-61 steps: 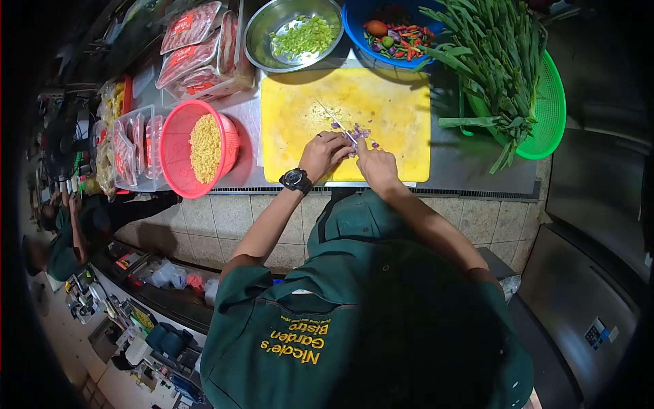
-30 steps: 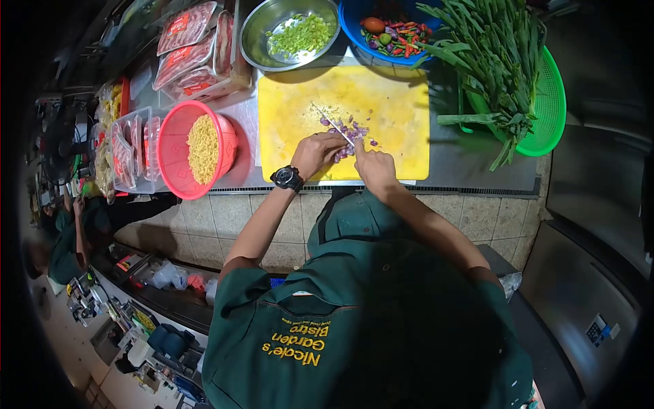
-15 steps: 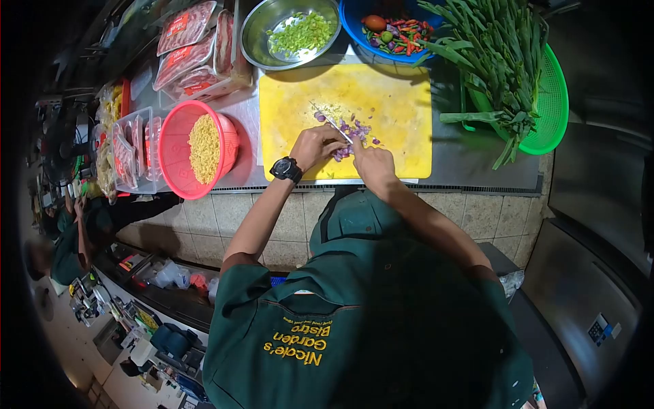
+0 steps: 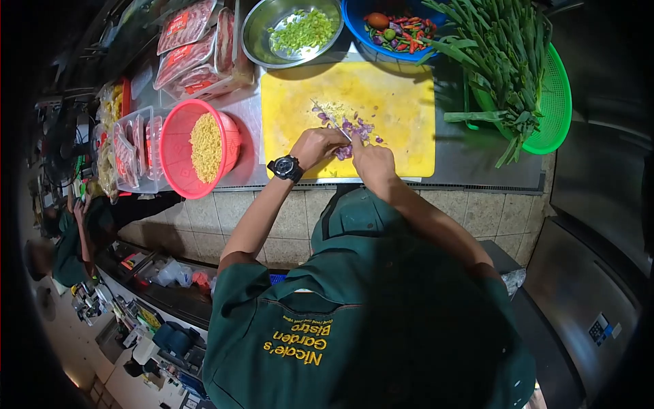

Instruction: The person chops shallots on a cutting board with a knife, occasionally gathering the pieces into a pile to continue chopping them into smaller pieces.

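My right hand (image 4: 374,162) is closed around the handle of a knife (image 4: 334,123), whose narrow blade points up and left over the yellow cutting board (image 4: 402,95). Beside the blade, my left hand (image 4: 317,147) has its fingers curled together on purple shallot, partly hidden beneath them. Chopped shallot pieces (image 4: 363,128) lie around the blade, mostly to its right. A patch of finely minced pale bits (image 4: 332,109) sits just beyond the knife tip. A black watch (image 4: 285,168) is on my left wrist.
A pink basket (image 4: 172,146) of yellow crumbly food stands left, near packed meat trays (image 4: 197,61). Behind the board are a steel bowl (image 4: 253,34) of chopped greens and a blue basket (image 4: 357,31) of chilies. Leafy greens (image 4: 501,68) overhang a green basket (image 4: 560,102). Another person (image 4: 75,238) is far left.
Both hands stay at nearly the same spot on the board, with the knife still among the shallot pieces. The whole view has shifted very slightly.
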A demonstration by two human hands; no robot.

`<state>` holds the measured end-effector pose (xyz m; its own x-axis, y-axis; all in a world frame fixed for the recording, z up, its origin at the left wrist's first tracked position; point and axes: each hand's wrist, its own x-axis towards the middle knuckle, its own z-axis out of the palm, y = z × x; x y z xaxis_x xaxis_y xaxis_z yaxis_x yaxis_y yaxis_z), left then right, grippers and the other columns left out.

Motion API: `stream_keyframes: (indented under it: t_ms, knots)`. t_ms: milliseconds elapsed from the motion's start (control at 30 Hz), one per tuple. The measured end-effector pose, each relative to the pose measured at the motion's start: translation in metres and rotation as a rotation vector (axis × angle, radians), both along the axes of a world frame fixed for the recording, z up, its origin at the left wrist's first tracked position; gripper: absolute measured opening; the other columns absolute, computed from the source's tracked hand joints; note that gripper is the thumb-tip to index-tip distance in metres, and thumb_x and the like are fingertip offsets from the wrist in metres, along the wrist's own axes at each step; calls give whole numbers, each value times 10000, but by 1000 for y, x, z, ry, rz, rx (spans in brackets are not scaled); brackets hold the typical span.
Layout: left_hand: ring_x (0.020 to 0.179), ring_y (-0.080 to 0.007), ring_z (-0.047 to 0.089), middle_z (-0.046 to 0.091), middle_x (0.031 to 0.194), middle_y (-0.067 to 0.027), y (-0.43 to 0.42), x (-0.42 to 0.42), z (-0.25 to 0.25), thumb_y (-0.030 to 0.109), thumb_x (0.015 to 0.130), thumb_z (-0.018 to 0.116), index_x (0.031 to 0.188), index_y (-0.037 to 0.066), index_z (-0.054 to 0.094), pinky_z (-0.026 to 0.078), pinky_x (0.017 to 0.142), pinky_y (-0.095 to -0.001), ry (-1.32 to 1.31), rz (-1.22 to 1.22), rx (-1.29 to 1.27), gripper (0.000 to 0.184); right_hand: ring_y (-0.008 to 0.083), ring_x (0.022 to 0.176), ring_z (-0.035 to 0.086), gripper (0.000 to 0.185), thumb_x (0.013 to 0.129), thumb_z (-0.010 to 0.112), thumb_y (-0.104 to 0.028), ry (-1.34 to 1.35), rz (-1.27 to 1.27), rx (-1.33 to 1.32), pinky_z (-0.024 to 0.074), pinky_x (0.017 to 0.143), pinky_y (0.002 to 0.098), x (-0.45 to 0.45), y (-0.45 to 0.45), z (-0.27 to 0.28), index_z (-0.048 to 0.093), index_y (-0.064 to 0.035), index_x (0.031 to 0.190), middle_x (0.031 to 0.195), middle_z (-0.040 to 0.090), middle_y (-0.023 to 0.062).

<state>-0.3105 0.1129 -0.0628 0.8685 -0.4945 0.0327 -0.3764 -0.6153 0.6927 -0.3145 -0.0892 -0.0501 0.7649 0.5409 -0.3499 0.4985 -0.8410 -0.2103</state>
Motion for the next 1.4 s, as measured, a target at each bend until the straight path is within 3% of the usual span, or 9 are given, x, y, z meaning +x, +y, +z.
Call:
stream_keyframes:
  t_ms: [67,367,567,867,933,1100,1333,1400]
  knots:
    - [913,-309,723,752,1011,-103,-1,3,-3,44,774,776,1041,68,756,587,824,-379,40,-26,25,269,249,720,763,274,952,567,-105,34,-1,-40,577,572,380,-3,-7,2,518,-50,1216,769,749,113]
    - [901,-313,710,742,981,-96,1,8,2,57,788,758,1047,74,740,577,811,-399,46,-81,74,260,237,687,753,267,934,572,-104,-76,-28,48,572,570,365,2,5,-18,546,-45,1193,733,738,94]
    - [934,-314,695,724,1004,-90,3,5,1,64,789,758,1061,83,724,568,808,-408,56,-103,82,275,243,667,750,339,930,572,-89,-67,33,68,566,552,361,-15,-11,-11,539,-35,1262,726,737,101]
    - [938,-316,695,731,1023,-92,7,4,6,69,805,746,1068,85,733,564,815,-411,23,-105,136,264,221,625,739,232,935,588,-118,-154,0,46,544,501,345,-17,-3,-12,550,-87,1162,695,724,77]
    - [959,-291,702,742,1053,-60,5,3,7,101,842,719,1074,120,740,573,813,-399,48,-85,135,233,236,561,697,229,900,622,-109,-226,2,86,512,492,366,-21,-11,-8,537,-65,1108,598,659,73]
    - [960,-314,695,731,1056,-95,7,2,-1,34,789,746,1085,91,733,571,832,-402,39,-76,92,301,214,638,741,216,939,579,-111,-136,-1,44,547,520,352,-13,-5,-24,551,-97,1154,699,723,68]
    - [927,-312,686,718,1005,-88,-2,-2,10,169,883,699,1070,95,733,577,819,-392,27,-46,157,204,269,682,751,164,951,555,-113,-44,0,53,562,545,391,-2,-5,-5,541,-75,1109,743,738,100]
    - [929,-295,691,717,1026,-88,-9,-12,14,197,888,713,1061,96,736,576,801,-384,-21,114,129,201,260,653,735,249,929,588,-122,-94,9,93,548,538,392,-14,-20,-2,539,-53,1164,701,714,102]
